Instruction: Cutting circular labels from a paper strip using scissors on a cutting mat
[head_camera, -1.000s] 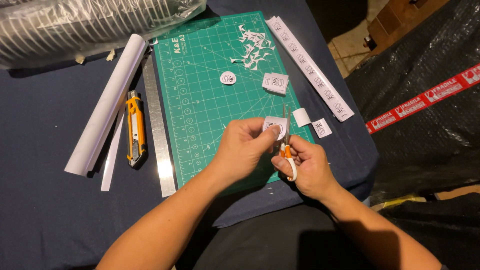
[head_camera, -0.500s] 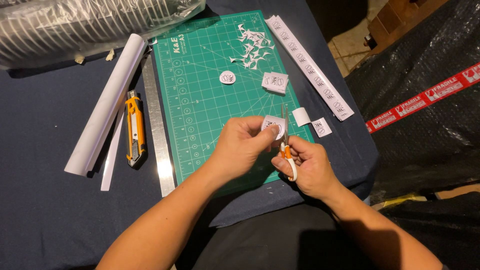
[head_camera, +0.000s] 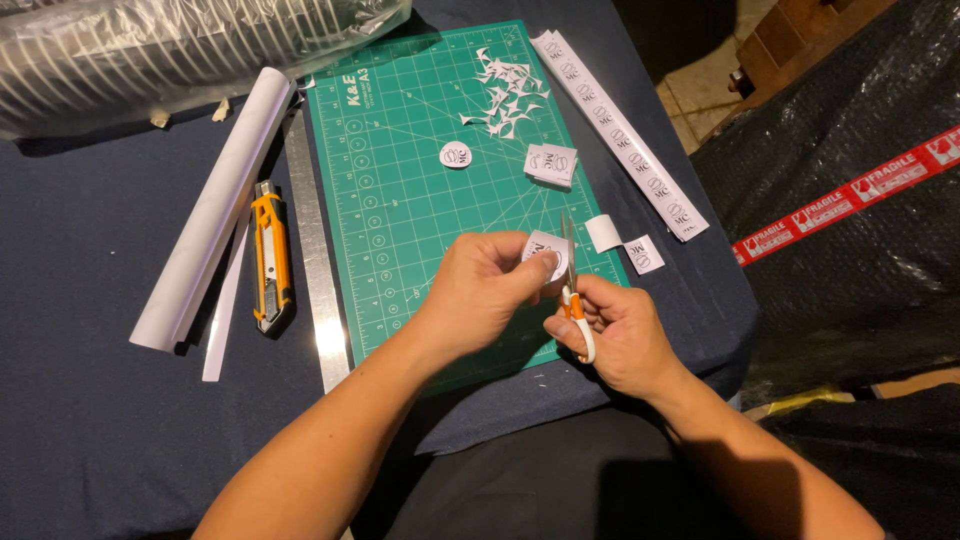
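Observation:
My left hand pinches a small white paper label with a round printed mark, held just above the green cutting mat. My right hand grips small scissors with orange and white handles; the blades point up and meet the label's right edge. A finished round cut-out lies on the mat further away, with a small stack of square labels to its right and a heap of white paper scraps beyond.
A long strip of printed labels lies along the mat's right edge, with two loose pieces near my hands. Left of the mat are a steel ruler, an orange utility knife and rolled white paper. Bubble-wrapped black bundle at right.
The scissors and the label have shifted only slightly in my hands; the label looks turned a little against the blades. Everything on the table is as before.

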